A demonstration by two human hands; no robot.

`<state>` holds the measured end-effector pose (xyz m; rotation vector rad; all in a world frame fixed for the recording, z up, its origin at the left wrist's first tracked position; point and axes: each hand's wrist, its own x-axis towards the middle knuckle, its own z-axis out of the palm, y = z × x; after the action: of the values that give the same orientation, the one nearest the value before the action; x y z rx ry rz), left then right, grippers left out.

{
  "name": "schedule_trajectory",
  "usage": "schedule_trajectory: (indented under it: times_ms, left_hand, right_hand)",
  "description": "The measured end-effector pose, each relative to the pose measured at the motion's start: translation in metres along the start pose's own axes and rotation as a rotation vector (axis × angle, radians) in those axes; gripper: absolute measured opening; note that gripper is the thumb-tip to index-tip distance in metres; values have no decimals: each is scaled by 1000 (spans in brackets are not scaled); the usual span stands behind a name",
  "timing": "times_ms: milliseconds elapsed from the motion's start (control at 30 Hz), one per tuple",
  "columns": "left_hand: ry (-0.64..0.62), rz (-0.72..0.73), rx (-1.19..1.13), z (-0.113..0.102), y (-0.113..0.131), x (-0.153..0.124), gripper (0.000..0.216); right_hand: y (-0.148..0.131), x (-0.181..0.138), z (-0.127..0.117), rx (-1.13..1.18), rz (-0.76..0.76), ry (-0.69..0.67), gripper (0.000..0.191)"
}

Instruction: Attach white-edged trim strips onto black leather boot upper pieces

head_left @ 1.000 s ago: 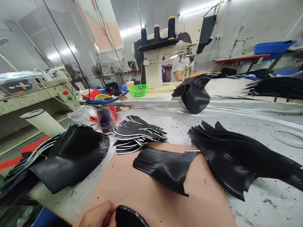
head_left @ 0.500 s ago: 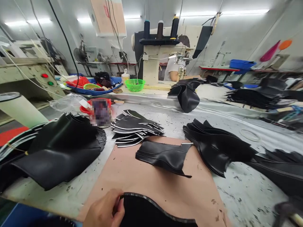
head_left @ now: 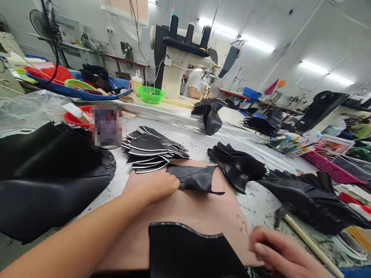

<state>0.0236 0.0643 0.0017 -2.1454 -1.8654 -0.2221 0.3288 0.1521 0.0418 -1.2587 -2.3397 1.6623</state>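
Observation:
My left hand (head_left: 166,186) reaches across the pinkish board (head_left: 188,212), its fingers closed at the left edge of a black leather piece (head_left: 193,177). The fingertips are partly hidden by the hand's back. Another black leather piece (head_left: 191,251), dark face up with a shiny curved upper edge, lies at the board's near side, untouched. To its right hovers my right hand (head_left: 275,247), slightly blurred, with fingers loosely bent and no object visible in them. Beside that hand lies a hammer (head_left: 307,239) with a pale handle.
Black pieces with white edges (head_left: 156,148) are stacked behind the board. More leather stacks lie left (head_left: 49,173), right (head_left: 232,164) and far right (head_left: 319,197). A sewing machine (head_left: 176,73) and a green basket (head_left: 151,95) stand behind; a co-worker (head_left: 195,85) sits beyond.
My left hand has let go of the near leather piece and moved forward to the piece at the back of the board. My right hand has come into view. The view has turned right.

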Motion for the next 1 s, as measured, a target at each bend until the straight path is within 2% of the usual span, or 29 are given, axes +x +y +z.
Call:
schedule_trajectory:
  times_ms: [67,133,200,300,367,433,533,600,700,867,1000]
  left_hand:
    - [-2,25,29,-4,3,3,17]
    - [6,32,48,-10,11,-1,19]
    - [19,47,44,-15,23,-13,21]
    - [28,77,-9,-19,41,-48,23]
    - [58,28,-48,-19,51,-81,24]
    - [182,-91,-48,-17,61,-113,24]
    - [200,-149,8,-13,75,-144,30]
    - [187,-204,25,-9,83,-149,32]
    - [206,-302,27,-3,89,-142,32]
    - [276,-299,21,4,88,-133,33]
    - [273,-310,11,6,88,-136,32]
  right_hand:
    - [-32,27,29,241,-30,-146,41]
    - [-50,61,60,494,51,-210,54]
    - [-58,92,87,657,184,-119,46]
    - [-60,119,110,708,269,53,34]
    - [-61,122,116,687,265,68,30]
    - [-62,117,118,673,258,51,26]
    - [-63,107,124,654,193,26,24]
    - [-62,104,130,603,159,40,29]
    - [-59,102,142,511,161,98,32]
    - [-52,102,155,424,95,191,24]
    - [-47,99,157,308,160,185,29]
